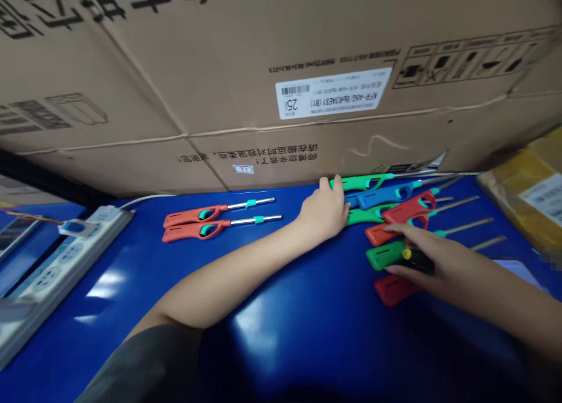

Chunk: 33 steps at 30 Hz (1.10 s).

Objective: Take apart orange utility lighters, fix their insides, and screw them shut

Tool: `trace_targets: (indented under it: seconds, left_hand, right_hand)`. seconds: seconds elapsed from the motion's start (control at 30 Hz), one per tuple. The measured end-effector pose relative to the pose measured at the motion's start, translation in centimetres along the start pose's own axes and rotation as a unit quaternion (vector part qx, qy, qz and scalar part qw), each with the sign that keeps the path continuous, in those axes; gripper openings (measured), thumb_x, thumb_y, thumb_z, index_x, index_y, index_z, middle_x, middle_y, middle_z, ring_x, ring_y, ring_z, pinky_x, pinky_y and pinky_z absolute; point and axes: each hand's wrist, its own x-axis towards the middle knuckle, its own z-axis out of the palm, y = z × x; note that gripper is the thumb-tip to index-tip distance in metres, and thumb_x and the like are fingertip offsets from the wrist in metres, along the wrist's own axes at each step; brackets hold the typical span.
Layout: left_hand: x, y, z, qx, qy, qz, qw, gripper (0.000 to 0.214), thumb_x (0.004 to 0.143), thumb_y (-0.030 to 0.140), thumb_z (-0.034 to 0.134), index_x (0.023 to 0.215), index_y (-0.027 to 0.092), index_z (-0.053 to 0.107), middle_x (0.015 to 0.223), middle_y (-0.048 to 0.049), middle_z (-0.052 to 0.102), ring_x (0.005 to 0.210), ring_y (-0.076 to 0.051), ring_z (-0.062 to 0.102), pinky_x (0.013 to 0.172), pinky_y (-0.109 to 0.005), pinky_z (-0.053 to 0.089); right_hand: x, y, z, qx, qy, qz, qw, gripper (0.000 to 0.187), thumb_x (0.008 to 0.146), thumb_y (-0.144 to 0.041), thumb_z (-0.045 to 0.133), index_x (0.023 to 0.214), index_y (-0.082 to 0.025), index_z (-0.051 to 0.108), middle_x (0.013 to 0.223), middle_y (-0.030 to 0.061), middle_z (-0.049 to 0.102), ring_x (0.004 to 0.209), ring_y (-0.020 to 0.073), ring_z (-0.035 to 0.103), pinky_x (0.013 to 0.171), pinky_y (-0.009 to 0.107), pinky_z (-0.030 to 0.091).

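Note:
A heap of long-nosed lighters lies at the right of the blue table (272, 309): green (364, 182), blue (386, 195), red (410, 207) and more below. My left hand (325, 210) rests flat against the handle ends of the upper ones, fingers together. Over the lower ones my right hand (424, 251) is closed around a small dark tool with a yellow tip (415, 258), touching a green lighter (384, 254). A red lighter (393, 289) lies just below it. Apart to the left lie two orange lighters (211, 221), side by side.
A large cardboard box (263, 81) fills the back, its lower edge right behind the lighters. A grey power strip (52, 268) lies at the left edge with a white cable. A yellow wrapped parcel (527, 198) sits at the right.

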Motion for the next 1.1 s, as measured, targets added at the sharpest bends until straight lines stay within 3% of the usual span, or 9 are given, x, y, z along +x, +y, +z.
trace_targets:
  seconds: [0.07, 0.13, 0.23, 0.47, 0.67, 0.77, 0.87, 1.0, 1.1]
  left_hand:
    - [-0.9, 0.9, 0.3, 0.036, 0.023, -0.014, 0.999, 0.054, 0.098, 0.016, 0.049, 0.150, 0.006, 0.040, 0.150, -0.0298, 0.039, 0.122, -0.037, 0.059, 0.094, -0.045, 0.052]
    - [-2.0, 1.8, 0.8, 0.119, 0.038, 0.025, 0.992, 0.051, 0.097, 0.011, 0.044, 0.148, 0.005, 0.045, 0.151, -0.0278, 0.042, 0.123, -0.035, 0.057, 0.092, -0.043, 0.051]
    - [-3.6, 2.9, 1.4, 0.183, 0.032, 0.069, 0.980, 0.048, 0.099, 0.012, 0.037, 0.145, 0.003, 0.049, 0.140, -0.0250, 0.055, 0.116, -0.032, 0.058, 0.089, -0.041, 0.051]
    - [-6.1, 4.3, 1.7, 0.220, 0.015, 0.122, 0.968, 0.043, 0.099, 0.015, 0.038, 0.135, 0.003, 0.057, 0.136, -0.0238, 0.057, 0.113, -0.033, 0.058, 0.086, -0.043, 0.050]
    - [-5.1, 3.5, 0.8, 0.105, -0.011, 0.126, 0.986, 0.030, 0.094, 0.009, 0.045, 0.120, 0.010, 0.061, 0.118, -0.0184, 0.061, 0.111, -0.033, 0.056, 0.080, -0.041, 0.053]
    - [-3.7, 1.7, 0.5, 0.042, -0.010, 0.133, 0.990, 0.034, 0.092, 0.010, 0.053, 0.125, 0.012, 0.056, 0.121, -0.0170, 0.061, 0.112, -0.031, 0.054, 0.088, -0.043, 0.054]
    - [-2.9, -0.1, 0.8, 0.004, -0.001, 0.141, 0.990, 0.043, 0.092, 0.015, 0.058, 0.134, 0.014, 0.049, 0.127, -0.0132, 0.059, 0.117, -0.028, 0.052, 0.099, -0.042, 0.050]
    - [-2.9, -1.3, 1.7, -0.089, 0.064, 0.147, 0.983, 0.036, 0.091, 0.017, 0.061, 0.127, 0.017, 0.054, 0.127, -0.0093, 0.061, 0.115, -0.027, 0.052, 0.102, -0.042, 0.047]
    - [-3.3, -1.2, 2.2, -0.095, 0.096, 0.164, 0.977, 0.020, 0.094, 0.023, 0.059, 0.113, 0.019, 0.061, 0.116, -0.0072, 0.065, 0.107, -0.026, 0.053, 0.095, -0.042, 0.047]
  right_hand:
    - [0.1, 0.1, 0.1, 0.002, 0.005, -0.006, 1.000, 0.061, 0.084, -0.049, 0.065, 0.139, -0.025, 0.053, 0.133, 0.0131, 0.068, 0.113, 0.0364, 0.069, 0.091, 0.050, 0.059]
    - [0.1, 0.1, 0.0, 0.006, 0.005, -0.006, 1.000, 0.057, 0.083, -0.049, 0.065, 0.134, -0.024, 0.055, 0.129, 0.0132, 0.069, 0.111, 0.0365, 0.070, 0.090, 0.051, 0.059]
    - [0.2, -0.1, -0.1, 0.019, -0.012, -0.005, 1.000, 0.047, 0.084, -0.048, 0.063, 0.124, -0.024, 0.059, 0.123, 0.0131, 0.071, 0.108, 0.0348, 0.071, 0.088, 0.049, 0.059]
    - [0.3, -0.5, -0.4, 0.025, -0.038, -0.009, 0.999, 0.030, 0.086, -0.046, 0.063, 0.108, -0.025, 0.063, 0.114, 0.0114, 0.071, 0.105, 0.0317, 0.069, 0.086, 0.045, 0.058]
    - [0.4, -0.8, -0.7, 0.009, -0.035, -0.015, 0.999, 0.027, 0.087, -0.040, 0.065, 0.107, -0.024, 0.061, 0.112, 0.0108, 0.070, 0.101, 0.0291, 0.068, 0.084, 0.042, 0.056]
    - [0.6, -0.9, -0.9, -0.004, -0.031, 0.001, 1.000, 0.025, 0.085, -0.038, 0.066, 0.105, -0.024, 0.062, 0.109, 0.0090, 0.070, 0.096, 0.0272, 0.069, 0.083, 0.041, 0.055]
    - [0.6, -1.0, -1.5, -0.005, -0.033, -0.007, 0.999, 0.032, 0.085, -0.038, 0.068, 0.112, -0.024, 0.060, 0.116, 0.0082, 0.068, 0.105, 0.0275, 0.067, 0.090, 0.041, 0.054]
    - [0.5, -1.3, -2.5, -0.018, 0.010, 0.057, 0.998, 0.039, 0.088, -0.048, 0.064, 0.117, -0.023, 0.056, 0.117, 0.0089, 0.069, 0.103, 0.0286, 0.068, 0.086, 0.042, 0.055]
    - [0.8, -1.2, -2.6, -0.075, 0.066, 0.108, 0.989, 0.050, 0.097, -0.044, 0.050, 0.140, -0.019, 0.049, 0.134, 0.0145, 0.063, 0.119, 0.0335, 0.063, 0.092, 0.046, 0.054]
